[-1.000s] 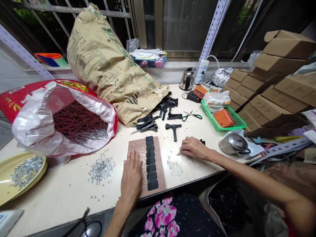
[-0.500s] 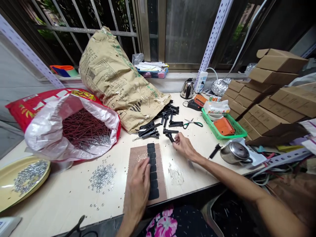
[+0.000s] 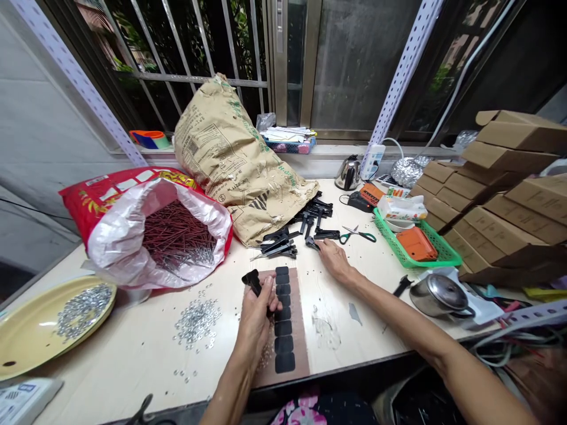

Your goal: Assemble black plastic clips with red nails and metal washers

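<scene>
My left hand (image 3: 257, 310) is closed round a black T-shaped plastic part (image 3: 252, 280), holding it up over the left side of a brown card (image 3: 301, 330) that carries a column of black pads (image 3: 282, 319). My right hand (image 3: 333, 258) reaches forward and rests on the table at the near edge of a heap of black plastic parts (image 3: 305, 221). Its fingertips touch one black part (image 3: 311, 242); whether they grip it I cannot tell.
A tan paper sack (image 3: 234, 159) and a red bag of thin rods (image 3: 155, 233) stand at the left. Loose metal washers (image 3: 195, 321) lie near a yellow plate (image 3: 26, 345). Scissors (image 3: 358, 235), a green basket (image 3: 438, 260), a steel pot (image 3: 440, 294) and stacked cardboard boxes (image 3: 509, 195) fill the right.
My left hand has lifted off the card and now holds a black T-shaped part. My right hand moved farther forward, from the lone part to the edge of the heap. The view tilted up.
</scene>
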Demonstrator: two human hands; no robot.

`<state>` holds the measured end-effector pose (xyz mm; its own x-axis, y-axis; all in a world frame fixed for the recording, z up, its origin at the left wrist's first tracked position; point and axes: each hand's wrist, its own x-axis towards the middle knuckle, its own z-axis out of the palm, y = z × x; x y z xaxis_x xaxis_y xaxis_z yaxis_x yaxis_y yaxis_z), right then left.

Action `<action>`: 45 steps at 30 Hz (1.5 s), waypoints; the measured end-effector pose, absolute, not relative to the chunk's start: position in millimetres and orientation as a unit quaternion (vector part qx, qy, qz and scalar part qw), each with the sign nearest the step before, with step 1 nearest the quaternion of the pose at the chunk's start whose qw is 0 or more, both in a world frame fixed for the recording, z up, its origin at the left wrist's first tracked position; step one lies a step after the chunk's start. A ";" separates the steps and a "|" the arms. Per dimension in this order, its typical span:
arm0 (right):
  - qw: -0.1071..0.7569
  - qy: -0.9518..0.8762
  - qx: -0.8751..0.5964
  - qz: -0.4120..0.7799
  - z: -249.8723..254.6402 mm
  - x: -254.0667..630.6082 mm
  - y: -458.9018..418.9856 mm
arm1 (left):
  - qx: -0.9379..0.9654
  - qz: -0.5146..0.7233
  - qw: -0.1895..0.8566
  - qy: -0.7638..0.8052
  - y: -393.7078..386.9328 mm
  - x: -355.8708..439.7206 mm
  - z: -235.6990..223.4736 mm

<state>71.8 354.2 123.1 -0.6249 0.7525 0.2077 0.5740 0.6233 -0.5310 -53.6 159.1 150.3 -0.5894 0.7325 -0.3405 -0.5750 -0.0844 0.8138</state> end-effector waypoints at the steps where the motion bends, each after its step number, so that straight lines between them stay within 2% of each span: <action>1: 0.220 -0.873 -0.373 0.225 124.5 71.2 342.1 | 0.082 0.722 0.461 0.510 160.0 -52.4 151.0; 4: 0.258 -0.873 -0.290 0.294 135.0 67.4 302.5 | 0.111 0.691 0.515 0.496 171.6 -44.5 148.3; 7: 0.219 -0.902 -0.186 0.321 147.6 62.0 300.5 | 0.128 0.686 0.544 0.465 183.3 -41.1 144.1; 11: 0.171 -0.916 -0.327 0.154 151.4 62.6 366.3 | 0.096 0.718 0.500 0.474 181.0 -54.6 147.6; 13: 0.156 -0.910 -0.368 0.110 144.2 64.3 398.9 | 0.098 0.721 0.486 0.484 174.7 -62.7 151.5; 19: 0.136 -0.917 -0.371 0.062 115.9 63.2 417.9 | 0.067 0.711 0.517 0.472 164.7 -66.7 153.8; 25: 0.180 -0.925 -0.331 0.048 135.9 62.3 382.3 | -0.033 0.682 0.616 0.393 169.1 -64.0 151.3; 27: 0.234 -0.924 -0.296 0.066 143.5 61.6 352.3 | -0.035 0.676 0.651 0.345 175.1 -61.6 150.9; 30: 0.311 -0.928 -0.156 0.134 149.2 60.4 304.9 | -0.035 0.697 0.658 0.283 185.1 -58.2 147.5; 32: 0.276 -0.945 -0.053 0.169 151.5 60.5 292.6 | -0.049 0.713 0.636 0.292 187.9 -59.1 143.9; 34: 0.206 -0.957 -0.019 0.202 153.0 62.7 306.7 | -0.041 0.720 0.605 0.336 185.2 -63.3 141.4; 36: 0.173 -0.956 -0.099 0.217 151.5 66.2 343.2 | -0.011 0.724 0.574 0.382 178.0 -68.9 141.8; 38: 0.182 -0.930 -0.293 0.126 144.6 69.0 387.6 | 0.021 0.729 0.547 0.411 169.2 -73.8 144.8; 39: 0.186 -0.918 -0.335 0.102 139.3 69.8 407.7 | 0.033 0.730 0.539 0.420 165.0 -75.8 146.8; 42: 0.175 -0.912 -0.361 0.088 121.2 72.2 445.0 | 0.053 0.731 0.530 0.427 154.9 -81.0 150.4; 45: 0.177 -0.907 -0.373 0.084 109.5 76.9 444.7 | 0.055 0.743 0.517 0.422 146.9 -86.7 148.6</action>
<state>76.9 444.7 109.5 -0.6593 0.7061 0.2584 0.6467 0.7078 -0.2841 -86.7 146.9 148.6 -0.4593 0.8146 -0.3541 -0.7218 -0.1100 0.6833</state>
